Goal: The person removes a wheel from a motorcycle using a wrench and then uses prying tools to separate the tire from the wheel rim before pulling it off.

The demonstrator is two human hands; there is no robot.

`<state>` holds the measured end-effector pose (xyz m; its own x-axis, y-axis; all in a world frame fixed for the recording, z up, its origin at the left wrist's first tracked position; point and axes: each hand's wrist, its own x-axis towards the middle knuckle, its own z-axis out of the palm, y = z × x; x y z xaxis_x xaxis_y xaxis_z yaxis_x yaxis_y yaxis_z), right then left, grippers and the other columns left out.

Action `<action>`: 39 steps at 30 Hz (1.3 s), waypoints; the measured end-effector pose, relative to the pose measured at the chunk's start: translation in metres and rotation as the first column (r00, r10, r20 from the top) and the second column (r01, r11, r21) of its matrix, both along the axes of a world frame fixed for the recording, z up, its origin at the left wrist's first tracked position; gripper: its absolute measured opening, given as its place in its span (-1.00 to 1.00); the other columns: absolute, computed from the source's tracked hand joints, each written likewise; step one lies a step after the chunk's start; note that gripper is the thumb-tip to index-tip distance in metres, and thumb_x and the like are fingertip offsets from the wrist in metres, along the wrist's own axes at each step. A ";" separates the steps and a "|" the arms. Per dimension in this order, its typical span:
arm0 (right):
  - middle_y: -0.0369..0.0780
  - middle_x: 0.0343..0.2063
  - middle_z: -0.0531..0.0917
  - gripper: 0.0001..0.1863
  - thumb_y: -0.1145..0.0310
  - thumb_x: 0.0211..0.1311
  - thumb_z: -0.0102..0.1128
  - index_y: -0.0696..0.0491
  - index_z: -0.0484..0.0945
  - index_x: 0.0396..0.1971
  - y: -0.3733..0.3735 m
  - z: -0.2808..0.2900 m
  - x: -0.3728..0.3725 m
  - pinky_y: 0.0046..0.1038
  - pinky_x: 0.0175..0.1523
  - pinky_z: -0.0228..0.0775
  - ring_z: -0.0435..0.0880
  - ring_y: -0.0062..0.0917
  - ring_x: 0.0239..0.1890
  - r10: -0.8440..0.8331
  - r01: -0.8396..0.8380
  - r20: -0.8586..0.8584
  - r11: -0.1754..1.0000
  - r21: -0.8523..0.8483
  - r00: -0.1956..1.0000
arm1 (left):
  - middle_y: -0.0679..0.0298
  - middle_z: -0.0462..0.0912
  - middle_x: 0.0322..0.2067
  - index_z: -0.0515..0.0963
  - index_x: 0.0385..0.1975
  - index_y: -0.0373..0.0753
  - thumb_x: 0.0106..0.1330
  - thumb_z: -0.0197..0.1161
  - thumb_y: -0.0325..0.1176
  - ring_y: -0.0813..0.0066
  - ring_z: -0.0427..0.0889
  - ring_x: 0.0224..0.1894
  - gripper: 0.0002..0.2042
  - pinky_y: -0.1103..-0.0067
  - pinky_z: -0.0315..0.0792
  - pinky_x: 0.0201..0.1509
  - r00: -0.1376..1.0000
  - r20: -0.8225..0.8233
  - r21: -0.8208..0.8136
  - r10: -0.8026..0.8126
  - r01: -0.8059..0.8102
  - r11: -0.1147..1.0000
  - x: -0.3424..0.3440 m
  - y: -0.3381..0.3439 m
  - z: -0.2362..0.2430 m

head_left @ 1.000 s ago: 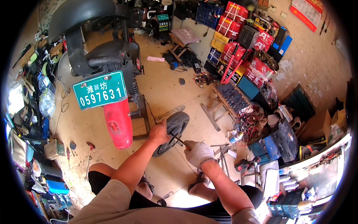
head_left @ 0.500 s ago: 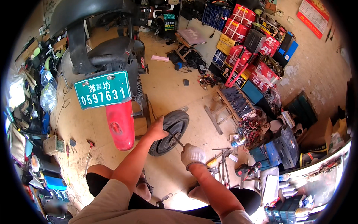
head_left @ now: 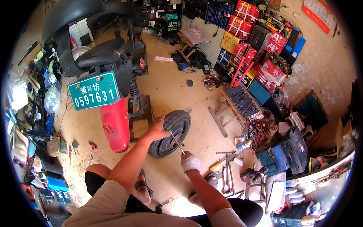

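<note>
Centre, tilted over tan floor [head_left: 206, 128]: black rubber-tyred wheel [head_left: 168, 143]. Across it: slim metal tool [head_left: 175, 139], enclosed at lower end by white-gloved right hand [head_left: 190, 162]. On wheel's upper-left edge: bare left hand [head_left: 159, 129]; cannot tell whether clamped. Hands apart. Left of wheel: red plastic fender [head_left: 114, 125].

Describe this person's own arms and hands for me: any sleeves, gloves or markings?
The left hand wears no glove. The right hand wears a whitish, fabric-looking glove ending at the wrist. Pale beige short sleeves leave both forearms bare, and no cables or clear markings show on them.
</note>
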<state>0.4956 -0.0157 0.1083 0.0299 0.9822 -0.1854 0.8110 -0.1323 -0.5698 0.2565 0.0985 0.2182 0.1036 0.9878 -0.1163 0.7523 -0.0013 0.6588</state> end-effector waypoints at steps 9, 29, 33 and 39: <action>-0.05 -0.31 0.82 -0.63 0.03 0.28 0.41 -0.03 0.78 -0.08 0.012 -0.086 -0.076 -0.14 -0.10 0.63 0.83 -0.10 -0.16 -0.219 0.142 -0.368 0.964 -0.224 0.904 | -0.19 0.23 0.57 0.08 0.63 -0.36 0.06 0.50 -0.20 -0.05 0.20 0.64 0.09 0.33 0.19 0.67 0.995 -0.090 -0.006 -0.030 0.030 1.000 0.006 -0.005 0.012; -0.17 -0.42 0.71 -0.83 0.42 0.41 0.36 0.16 0.67 -0.11 0.004 -0.019 -0.058 -0.30 -0.55 0.52 0.52 -0.50 -0.67 -0.734 0.203 -0.666 0.678 -0.706 0.135 | -0.25 0.68 0.11 0.32 0.39 -0.41 -0.01 0.67 -0.19 -0.20 0.68 0.21 -0.05 0.19 0.57 0.31 0.984 0.090 0.080 0.157 -0.164 0.983 -0.010 -0.073 -0.034; -0.16 -0.43 0.72 -0.78 0.32 0.36 0.43 0.15 0.68 -0.15 0.001 -0.006 -0.036 -0.31 -0.57 0.46 0.50 -0.52 -0.69 -0.753 0.240 -0.629 0.658 -0.713 0.195 | -0.20 0.77 -0.04 0.43 0.27 -0.37 0.00 0.61 -0.12 -0.15 0.74 0.12 -0.18 0.18 0.61 0.24 0.984 -0.142 -0.110 0.109 -0.125 0.986 0.017 -0.060 0.029; -0.27 -0.49 0.68 -0.58 0.34 0.29 0.47 0.07 0.63 0.12 -0.003 0.038 -0.003 -0.41 -0.52 0.46 0.56 -0.53 -0.62 -0.641 0.442 -0.594 0.767 -0.466 0.486 | -0.26 0.72 0.08 0.45 0.33 -0.48 0.04 0.61 -0.08 -0.13 0.71 0.20 -0.13 0.21 0.59 0.31 0.989 -0.148 0.016 0.029 -0.027 1.000 0.017 -0.034 0.034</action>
<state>0.4922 -0.0189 0.1461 0.3086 0.7406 -0.5969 -0.0940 -0.6007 -0.7939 0.2736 0.0641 0.2521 0.0589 0.9917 -0.1144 0.8413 0.0124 0.5404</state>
